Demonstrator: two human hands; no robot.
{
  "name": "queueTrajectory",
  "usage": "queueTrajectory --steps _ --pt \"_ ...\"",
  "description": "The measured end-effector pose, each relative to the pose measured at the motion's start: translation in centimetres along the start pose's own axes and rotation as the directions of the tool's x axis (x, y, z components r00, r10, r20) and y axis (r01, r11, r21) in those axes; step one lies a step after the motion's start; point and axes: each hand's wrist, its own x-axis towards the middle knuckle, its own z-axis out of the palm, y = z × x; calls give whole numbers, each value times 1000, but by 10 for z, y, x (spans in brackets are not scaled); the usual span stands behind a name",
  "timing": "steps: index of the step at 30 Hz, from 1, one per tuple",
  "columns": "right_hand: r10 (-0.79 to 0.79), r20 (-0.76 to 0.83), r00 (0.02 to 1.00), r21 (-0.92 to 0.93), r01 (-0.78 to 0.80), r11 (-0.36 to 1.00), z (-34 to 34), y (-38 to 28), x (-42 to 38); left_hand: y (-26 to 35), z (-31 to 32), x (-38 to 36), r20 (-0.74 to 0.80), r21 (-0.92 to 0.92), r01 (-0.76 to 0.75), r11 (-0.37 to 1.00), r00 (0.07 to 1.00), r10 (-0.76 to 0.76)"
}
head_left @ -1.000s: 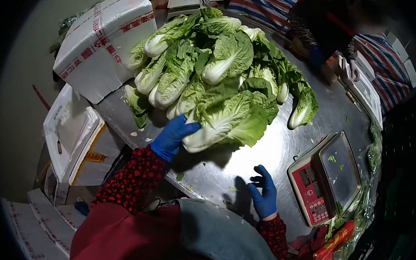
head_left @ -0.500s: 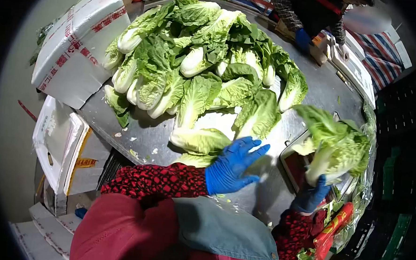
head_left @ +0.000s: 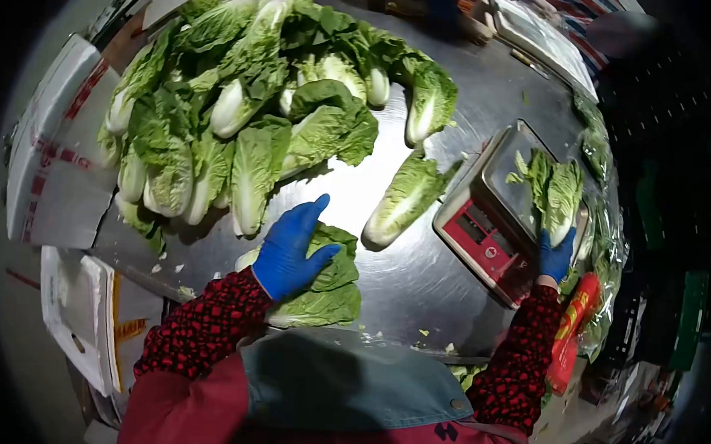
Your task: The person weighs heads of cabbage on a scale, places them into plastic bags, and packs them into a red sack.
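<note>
My left hand [head_left: 294, 249], in a blue glove, rests over a napa cabbage [head_left: 334, 293] near the front edge of the metal table. Its fingers are stretched out and the thumb stands apart. At the right, my gloved right hand [head_left: 557, 255] is wrapped round the white base of another napa cabbage [head_left: 565, 191], whose leaves point away over the pan of a scale [head_left: 481, 233] with a red front panel. Between both hands, a single napa cabbage [head_left: 405, 199] lies on the table, left of the scale.
A large heap of napa cabbages [head_left: 251, 144] covers the table's far left. White foam boxes [head_left: 62, 146] stand along the left side. A red plastic packet [head_left: 572, 334] and clear plastic wrap [head_left: 608, 259] lie right of the scale. Another person's hand [head_left: 476, 29] shows at the far edge.
The view has swung right, so the heap appears farther left. My left hand has come over the front cabbage. The cabbage in my right hand has gone lower and farther out over the scale.
</note>
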Motion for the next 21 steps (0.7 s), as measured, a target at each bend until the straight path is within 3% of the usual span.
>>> queueTrajectory --steps 1,2,5,6,8,9,10,11,12,14,16,17,18,19,20,21 --pt "-99 -119 988 -43 95 995 0 -9 -7 12 11 19 31 -84 -15 996 999 18" --pt "-114 -159 981 -58 106 993 -9 -27 -12 16 28 37 130 -4 -15 1000 991 15" --pt "-129 -178 976 6 133 991 -51 -63 -37 29 78 76 318 172 166 971 924 -214" --pt "-106 -176 979 -48 99 994 -64 -63 -50 27 89 81 271 218 225 950 921 -280" --pt "-103 -171 980 -245 59 968 -100 -52 -76 14 92 92 220 -30 300 954 933 -286" --pt "-4 -141 990 -323 -42 946 -125 -51 -88 -11 106 92 110 -184 262 947 963 -245" --pt "20 -206 978 -406 -104 908 -138 -36 -104 -19 101 95 124 -492 298 818 954 -273" --pt "34 -270 962 -481 -165 861 -153 -18 -120 -15 88 103 189 -794 262 548 964 -186" --pt "72 -346 936 -497 -248 832 -168 7 -138 22 65 107 219 -930 259 262 960 -173" --pt "113 -420 900 -505 -335 795 -184 49 -172 35 56 123 90 -925 119 360 991 -95" --pt "363 -628 688 -282 -636 718 -191 72 -197 75 48 142 7 -911 28 411 999 -51" --pt "366 -633 683 -279 -641 715 -192 74 -203 96 51 152 -37 -908 -17 418 998 -41" --pt "293 -634 716 -266 -557 787 -191 73 -207 110 59 165 -77 -886 -63 459 997 -11" --pt "214 -636 742 -254 -463 849 -189 70 -210 134 60 175 -37 -910 -40 413 999 15" --pt "215 -638 739 -253 -465 849 -181 60 -206 136 86 193 -125 -841 -115 528 992 18" --pt "217 -550 806 -114 -330 937 -168 43 -193 143 107 207 -128 -826 -126 549 991 35"
